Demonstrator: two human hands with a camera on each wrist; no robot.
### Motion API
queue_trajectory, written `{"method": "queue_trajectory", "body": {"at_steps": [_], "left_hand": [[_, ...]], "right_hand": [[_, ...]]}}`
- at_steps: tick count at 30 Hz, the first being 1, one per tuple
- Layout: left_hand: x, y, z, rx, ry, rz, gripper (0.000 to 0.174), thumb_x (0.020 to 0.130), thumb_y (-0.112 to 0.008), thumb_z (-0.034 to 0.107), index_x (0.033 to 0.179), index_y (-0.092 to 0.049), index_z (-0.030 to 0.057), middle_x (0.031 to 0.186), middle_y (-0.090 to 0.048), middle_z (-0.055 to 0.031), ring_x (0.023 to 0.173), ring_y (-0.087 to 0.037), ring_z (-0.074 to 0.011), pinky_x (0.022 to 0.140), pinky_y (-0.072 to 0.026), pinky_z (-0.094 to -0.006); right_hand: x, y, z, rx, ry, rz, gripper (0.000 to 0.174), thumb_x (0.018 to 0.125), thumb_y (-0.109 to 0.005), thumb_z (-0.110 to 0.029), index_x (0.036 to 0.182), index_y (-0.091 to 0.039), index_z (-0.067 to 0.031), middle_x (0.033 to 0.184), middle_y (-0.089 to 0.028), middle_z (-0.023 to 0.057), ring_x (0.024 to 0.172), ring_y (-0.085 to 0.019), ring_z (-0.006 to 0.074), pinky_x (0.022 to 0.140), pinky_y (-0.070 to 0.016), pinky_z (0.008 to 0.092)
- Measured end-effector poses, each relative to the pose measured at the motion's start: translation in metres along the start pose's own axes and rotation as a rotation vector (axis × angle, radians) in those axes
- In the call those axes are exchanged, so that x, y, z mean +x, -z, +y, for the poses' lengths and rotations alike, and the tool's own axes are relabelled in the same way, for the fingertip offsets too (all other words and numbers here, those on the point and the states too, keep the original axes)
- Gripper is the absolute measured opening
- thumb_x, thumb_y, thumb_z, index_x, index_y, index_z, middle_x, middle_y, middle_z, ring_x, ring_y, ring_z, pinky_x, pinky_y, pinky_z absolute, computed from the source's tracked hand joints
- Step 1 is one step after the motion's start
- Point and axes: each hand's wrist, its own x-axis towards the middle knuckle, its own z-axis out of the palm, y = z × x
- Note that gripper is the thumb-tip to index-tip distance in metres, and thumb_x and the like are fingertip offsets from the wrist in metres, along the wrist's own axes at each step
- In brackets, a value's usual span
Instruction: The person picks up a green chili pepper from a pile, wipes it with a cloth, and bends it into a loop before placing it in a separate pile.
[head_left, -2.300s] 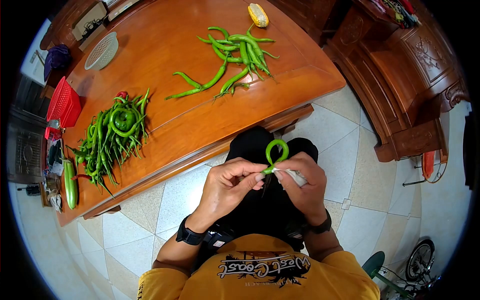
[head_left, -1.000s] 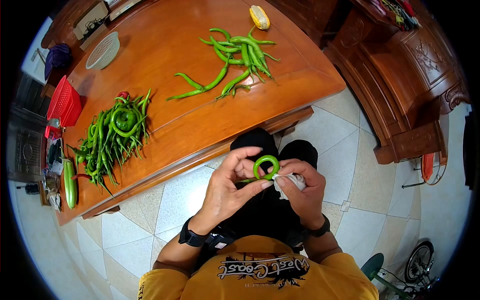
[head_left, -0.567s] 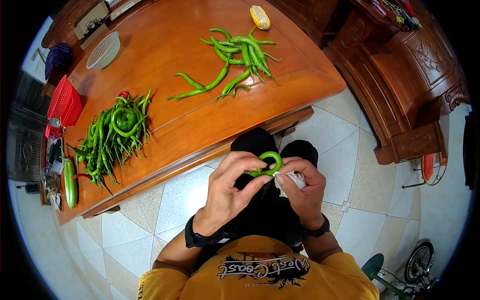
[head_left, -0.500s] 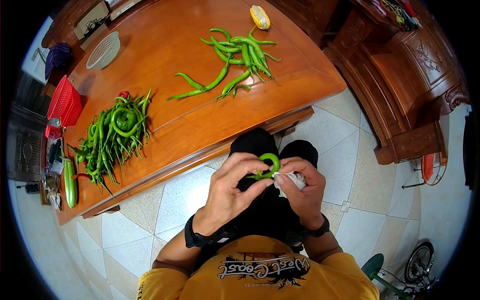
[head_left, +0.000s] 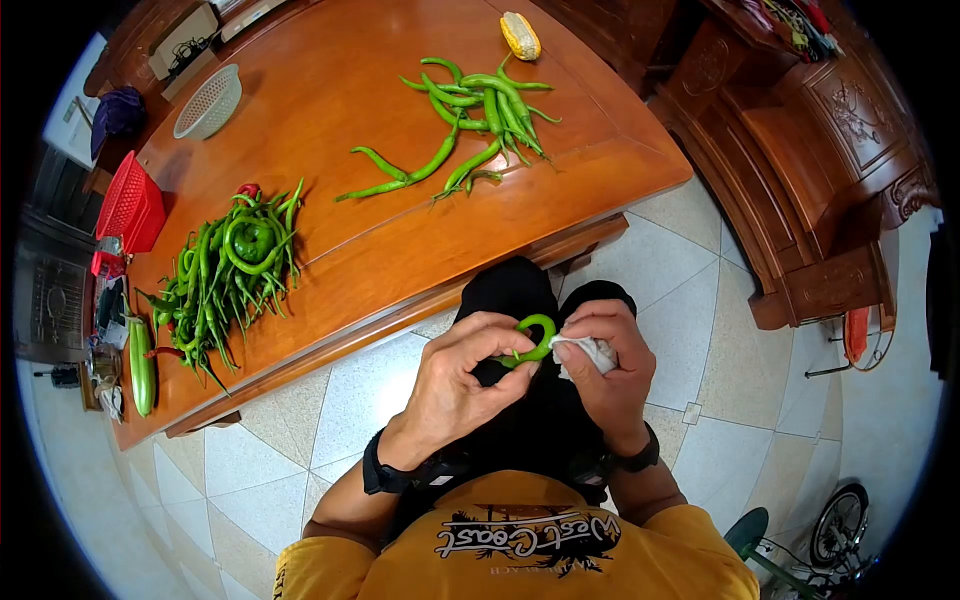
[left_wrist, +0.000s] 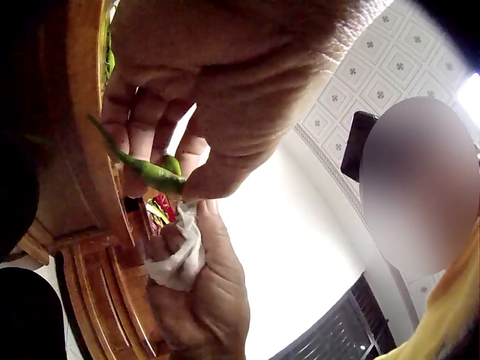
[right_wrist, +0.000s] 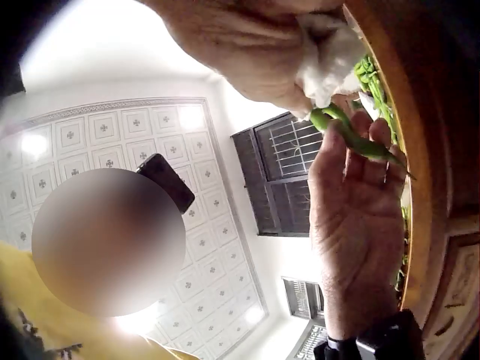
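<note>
A curled green pepper (head_left: 545,333) is held above the person's lap, its loop standing up between the hands. The left hand (head_left: 455,375) pinches it between thumb and fingers; in the left wrist view the pepper (left_wrist: 154,174) shows its thin end sticking out past the fingers. A crumpled white cloth or tissue (head_left: 598,352) is gripped by the right hand (head_left: 612,380), and its tip meets the pepper's side. In the right wrist view the white wad (right_wrist: 330,64) sits against the pepper (right_wrist: 364,142).
On the wooden table (head_left: 330,110) lie a large heap of green peppers (head_left: 215,270) at left, a smaller group (head_left: 495,110) farther right, a corn cob (head_left: 520,36), a long green vegetable (head_left: 142,370), a red basket (head_left: 130,205) and a pale basket (head_left: 208,103).
The pepper's loop has turned and shifted between the hands, and the left fingers have closed in on it. The right hand with the white wad has moved slightly to the right.
</note>
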Motion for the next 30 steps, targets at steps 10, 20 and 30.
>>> {"method": "queue_trajectory", "body": {"at_steps": [10,20,30], "left_hand": [[-0.004,-0.002,-0.004,-0.023,0.112,-0.036,0.019,0.072,-0.069,-0.002,0.091,-0.064,-0.004,0.101,-0.064,-0.0177,0.082,-0.067,-0.0204,0.073,-0.0527,-0.0283],[-0.003,-0.002,-0.002,-0.087,0.123,-0.072,0.02,0.073,-0.068,-0.004,0.092,-0.063,-0.0029,0.101,-0.063,-0.016,0.081,-0.065,-0.0173,0.073,-0.051,-0.0264],[-0.002,0.0,-0.002,-0.066,0.128,-0.058,0.019,0.072,-0.071,0.0,0.09,-0.064,0.0001,0.099,-0.063,-0.0141,0.082,-0.065,-0.0176,0.072,-0.0507,-0.0272]], "right_hand": [[-0.001,-0.002,-0.005,0.019,0.017,-0.098,0.015,0.077,-0.072,-0.003,0.09,-0.064,-0.0046,0.088,-0.059,0.0079,0.075,-0.058,0.0159,0.063,-0.0442,0.0246],[-0.002,0.002,0.0,0.025,-0.071,-0.044,0.014,0.077,-0.071,-0.002,0.088,-0.063,-0.0037,0.089,-0.058,0.0074,0.076,-0.056,0.014,0.065,-0.0437,0.0243],[-0.003,-0.003,-0.005,0.039,-0.048,-0.085,0.016,0.076,-0.072,-0.002,0.089,-0.064,-0.0048,0.089,-0.058,0.008,0.072,-0.056,0.0148,0.062,-0.0434,0.0242]]}}
